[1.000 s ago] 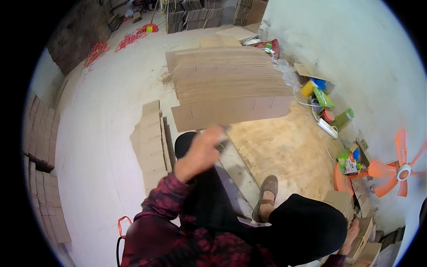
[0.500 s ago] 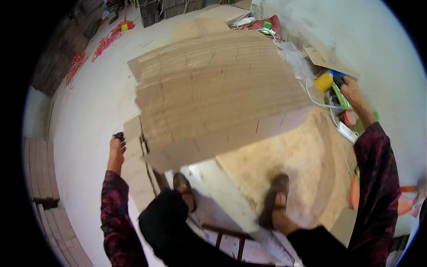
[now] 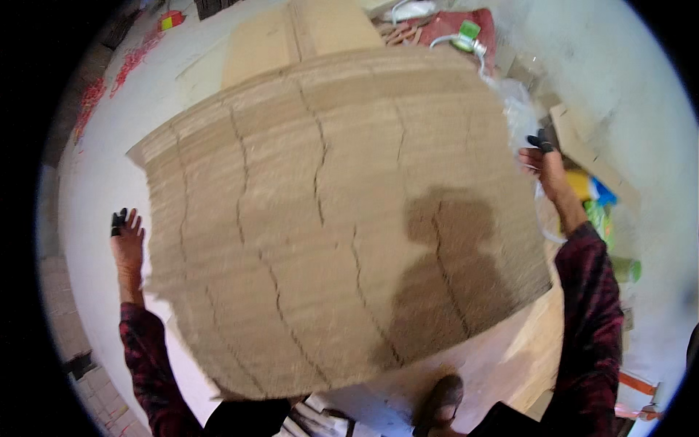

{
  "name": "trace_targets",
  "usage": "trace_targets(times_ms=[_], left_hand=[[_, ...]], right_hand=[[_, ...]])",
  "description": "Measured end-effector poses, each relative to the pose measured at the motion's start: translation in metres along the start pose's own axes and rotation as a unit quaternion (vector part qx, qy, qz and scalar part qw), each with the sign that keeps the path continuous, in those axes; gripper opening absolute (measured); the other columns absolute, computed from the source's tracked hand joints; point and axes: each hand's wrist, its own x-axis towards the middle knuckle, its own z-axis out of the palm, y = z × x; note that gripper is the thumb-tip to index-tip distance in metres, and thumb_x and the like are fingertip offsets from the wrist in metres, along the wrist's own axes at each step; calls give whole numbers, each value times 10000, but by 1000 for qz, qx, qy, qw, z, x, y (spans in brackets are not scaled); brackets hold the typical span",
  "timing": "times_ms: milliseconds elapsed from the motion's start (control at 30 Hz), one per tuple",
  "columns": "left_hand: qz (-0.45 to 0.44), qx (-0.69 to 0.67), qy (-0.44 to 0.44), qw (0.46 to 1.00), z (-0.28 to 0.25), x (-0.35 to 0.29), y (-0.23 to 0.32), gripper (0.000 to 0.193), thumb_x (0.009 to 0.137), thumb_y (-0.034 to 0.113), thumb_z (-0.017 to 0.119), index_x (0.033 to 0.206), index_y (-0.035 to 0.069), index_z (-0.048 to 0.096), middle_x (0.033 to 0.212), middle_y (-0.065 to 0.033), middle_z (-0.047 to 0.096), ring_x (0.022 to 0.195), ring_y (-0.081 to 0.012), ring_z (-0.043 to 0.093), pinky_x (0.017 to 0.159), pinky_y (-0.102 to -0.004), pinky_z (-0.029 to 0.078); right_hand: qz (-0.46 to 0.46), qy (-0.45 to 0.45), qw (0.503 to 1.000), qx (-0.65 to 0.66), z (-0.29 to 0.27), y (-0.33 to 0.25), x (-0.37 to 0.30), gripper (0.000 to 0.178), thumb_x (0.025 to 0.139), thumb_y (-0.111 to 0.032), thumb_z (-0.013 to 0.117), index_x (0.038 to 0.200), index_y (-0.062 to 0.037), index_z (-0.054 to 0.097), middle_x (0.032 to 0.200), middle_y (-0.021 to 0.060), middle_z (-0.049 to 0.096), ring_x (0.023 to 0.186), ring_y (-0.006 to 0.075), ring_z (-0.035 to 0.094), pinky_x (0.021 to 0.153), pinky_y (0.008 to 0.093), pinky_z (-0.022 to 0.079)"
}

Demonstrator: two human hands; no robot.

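Note:
A thick stack of brown corrugated cardboard sheets (image 3: pixel 328 226) fills the middle of the view, its layered edges facing me and my shadow falling on it. My left hand (image 3: pixel 127 240) is stretched out beside the stack's left edge, fingers apart, with dark covers on the fingertips. On the other side, my right hand (image 3: pixel 546 164) is held out by the stack's right edge, also spread, with dark fingertip covers. Neither hand grips anything that I can see. Both sleeves are dark red plaid.
Flat cardboard sheets (image 3: pixel 291 36) lie behind the stack. A red cloth (image 3: pixel 451 25), a clear plastic bag (image 3: pixel 520 116) and yellow, blue and green packages (image 3: pixel 593 193) sit along the right wall. Red strips (image 3: pixel 131 62) litter the far left floor. My sandalled foot (image 3: pixel 440 397) shows below.
My head has come closer over the stack, which now fills the view. Both arms have spread wider to either side of it; a second ago my left hand was raised in front.

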Motion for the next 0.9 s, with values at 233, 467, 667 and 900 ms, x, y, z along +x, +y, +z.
trace_targets(times_ms=[233, 467, 667, 900], left_hand=[[167, 52, -62, 983, 60, 62, -21, 659, 973, 520, 364, 1399, 18, 386, 1432, -109, 412, 1304, -229, 378, 1104, -342, 248], [142, -45, -8, 989, 143, 20, -29, 566, 933, 528, 470, 1223, 53, 569, 1211, -112, 578, 1092, -209, 508, 1004, -344, 340], [198, -42, 32, 979, 184, -33, -23, 519, 930, 462, 511, 1239, 47, 558, 1228, -101, 584, 1130, -231, 524, 1047, -379, 344], [182, -60, 15, 981, 166, -92, -38, 524, 929, 469, 504, 1217, 35, 563, 1214, -114, 589, 1109, -233, 533, 1024, -376, 358]], right_hand=[[24, -83, 996, 31, 129, -73, 138, 595, 861, -636, 476, 1056, -92, 616, 961, 68, 659, 806, 175, 569, 732, 356, 438], [153, -131, 972, 121, 153, -99, 114, 644, 846, -647, 497, 1097, -66, 612, 956, 91, 656, 793, 215, 606, 703, 362, 488], [174, -107, 975, 91, 148, -96, 66, 684, 836, -657, 509, 1129, -47, 610, 950, 113, 652, 777, 240, 635, 674, 367, 525], [83, -48, 995, 6, 154, -98, 53, 724, 815, -689, 499, 1128, -46, 606, 931, 121, 637, 741, 234, 608, 630, 347, 500]])
